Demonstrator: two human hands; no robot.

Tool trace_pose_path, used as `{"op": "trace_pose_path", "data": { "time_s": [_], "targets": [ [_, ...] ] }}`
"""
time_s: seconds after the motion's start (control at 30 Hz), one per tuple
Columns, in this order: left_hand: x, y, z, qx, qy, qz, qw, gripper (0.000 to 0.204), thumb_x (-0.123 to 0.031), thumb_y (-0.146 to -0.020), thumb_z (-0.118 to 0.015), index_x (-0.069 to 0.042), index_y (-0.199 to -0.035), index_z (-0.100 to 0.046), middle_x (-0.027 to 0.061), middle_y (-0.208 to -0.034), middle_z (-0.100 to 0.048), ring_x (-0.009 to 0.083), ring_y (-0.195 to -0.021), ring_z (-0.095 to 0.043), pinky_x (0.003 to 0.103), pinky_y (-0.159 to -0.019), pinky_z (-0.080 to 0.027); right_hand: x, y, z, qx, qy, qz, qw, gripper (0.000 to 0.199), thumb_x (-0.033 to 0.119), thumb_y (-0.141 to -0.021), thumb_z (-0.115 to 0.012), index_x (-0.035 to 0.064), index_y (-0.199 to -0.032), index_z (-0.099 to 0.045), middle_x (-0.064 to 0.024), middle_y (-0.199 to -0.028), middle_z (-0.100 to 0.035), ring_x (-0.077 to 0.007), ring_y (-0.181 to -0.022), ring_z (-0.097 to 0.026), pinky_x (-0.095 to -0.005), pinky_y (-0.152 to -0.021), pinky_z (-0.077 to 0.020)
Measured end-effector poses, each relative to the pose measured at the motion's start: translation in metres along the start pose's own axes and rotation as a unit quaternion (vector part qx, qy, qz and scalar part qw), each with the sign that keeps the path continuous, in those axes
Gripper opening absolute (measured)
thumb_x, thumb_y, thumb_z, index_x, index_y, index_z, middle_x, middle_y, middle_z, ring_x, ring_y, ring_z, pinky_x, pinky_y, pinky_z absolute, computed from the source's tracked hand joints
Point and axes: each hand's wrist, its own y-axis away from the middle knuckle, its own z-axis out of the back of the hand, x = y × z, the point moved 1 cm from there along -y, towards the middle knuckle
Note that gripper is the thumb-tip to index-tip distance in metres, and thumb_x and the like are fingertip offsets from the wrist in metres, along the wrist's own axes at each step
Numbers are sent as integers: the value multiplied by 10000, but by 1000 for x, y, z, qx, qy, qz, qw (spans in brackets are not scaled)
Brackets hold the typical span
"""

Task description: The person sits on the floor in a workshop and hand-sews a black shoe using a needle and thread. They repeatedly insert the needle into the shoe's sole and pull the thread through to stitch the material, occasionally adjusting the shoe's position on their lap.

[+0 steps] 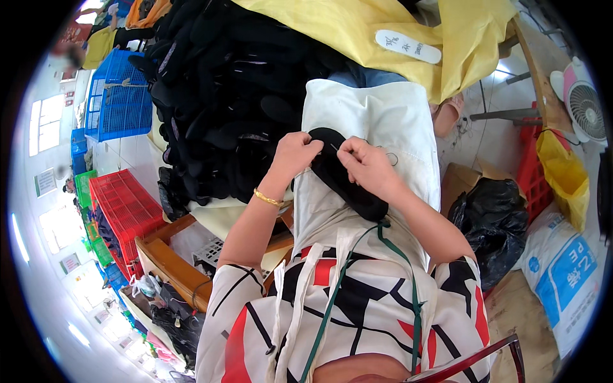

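A black shoe upper point(348, 182) lies across my lap on a white apron point(377, 121). My left hand point(292, 155) grips its upper edge, a gold bracelet on that wrist. My right hand point(368, 165) pinches a thin needle and dark thread at the same spot, fingers closed on it. A loop of thread shows just right of my right hand.
A big heap of black shoe uppers point(223, 96) rises to my left. Yellow cloth point(383, 32) with a white insole point(407, 46) lies ahead. Red crate point(124, 207) and blue crate point(118, 96) at left. Black bag point(491, 223), white sack point(565, 274) and fan point(584, 108) at right.
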Motion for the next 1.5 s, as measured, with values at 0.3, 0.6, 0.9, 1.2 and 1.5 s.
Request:
{"op": "trace_pose_path", "data": {
  "time_s": [0.3, 0.6, 0.9, 1.2, 1.5],
  "targets": [
    [3, 21, -10, -22, 206, 42, 977, 201, -148, -816, -689, 46, -834, -637, 9, -621, -584, 60, -562, -551, 244, -504, -452, -11, -11, -10, -29, 124, 64, 990, 119, 123, -894, -586, 13, -925, -621, -194, -729, -646, -361, -675, -647, -418, -648, -518],
    [8, 18, -14, -18, 220, 12, 975, 183, -121, -838, -696, 32, -789, -608, -16, -614, -553, 35, -569, -494, 233, -505, -398, -12, -22, -4, 5, 152, 38, 988, 140, 136, -870, -595, 6, -894, -642, -194, -775, -672, -371, -737, -660, -438, -704, -527],
    [-3, 19, -9, -2, 220, -5, 976, 181, -113, -848, -705, 24, -793, -600, -46, -644, -506, 24, -608, -425, 221, -526, -367, -7, -24, 7, 48, 114, -3, 992, 182, 133, -828, -582, -4, -916, -664, -175, -759, -677, -328, -701, -659, -393, -696, -528],
    [-15, 15, -12, 11, 214, -44, 976, 171, -94, -857, -707, 19, -802, -592, -53, -666, -490, 20, -619, -413, 215, -530, -367, -3, -16, 18, 35, 110, 38, 993, 136, 110, -889, -575, 4, -954, -629, -79, -653, -635, -154, -542, -593, -315, -543, -472],
    [-21, 11, -9, 92, 321, 96, 938, 152, -152, -873, -682, -34, -800, -620, -31, -665, -564, 40, -552, -518, 203, -486, -416, -31, -12, -1, -45, 267, 86, 959, 92, 156, -960, -553, 98, -1030, -550, -176, -800, -670, -393, -732, -655, -486, -625, -502]
  ]
}}
